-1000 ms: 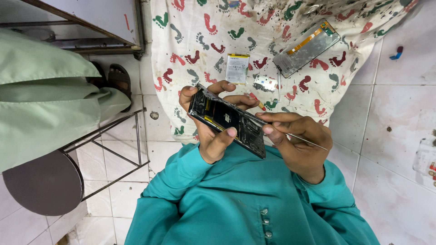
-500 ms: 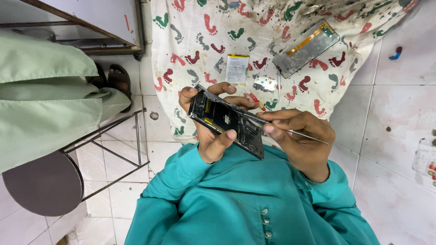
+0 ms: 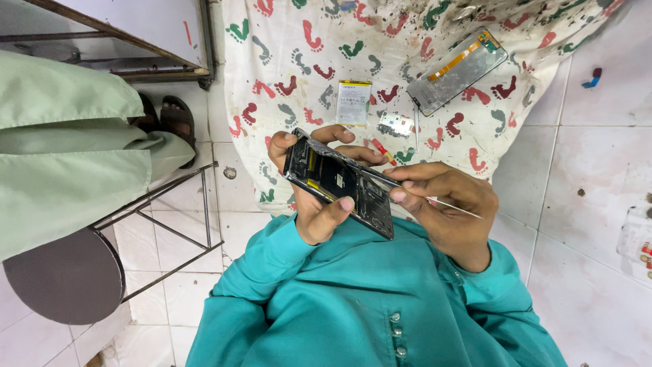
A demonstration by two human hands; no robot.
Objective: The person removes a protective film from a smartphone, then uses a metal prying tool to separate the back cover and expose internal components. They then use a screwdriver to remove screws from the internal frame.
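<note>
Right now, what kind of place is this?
Probably a small phone repair spot on a white tiled floor: an opened black phone frame in the left hand, a loose white battery, a removed grey screen panel.

Bright, even, diffuse light; soft shadows only. Sharp focus throughout, mild wide-angle stretching at edges, faint sheen on white tiles (image 3: 591, 156).

A white cloth (image 3: 407, 61) is printed with red, green and blue footprints. Teal sleeves (image 3: 285, 272) are worn. The opened phone (image 3: 339, 183) is black inside, yellow-accented; white floor tiles (image 3: 598, 136) are seen.
</note>
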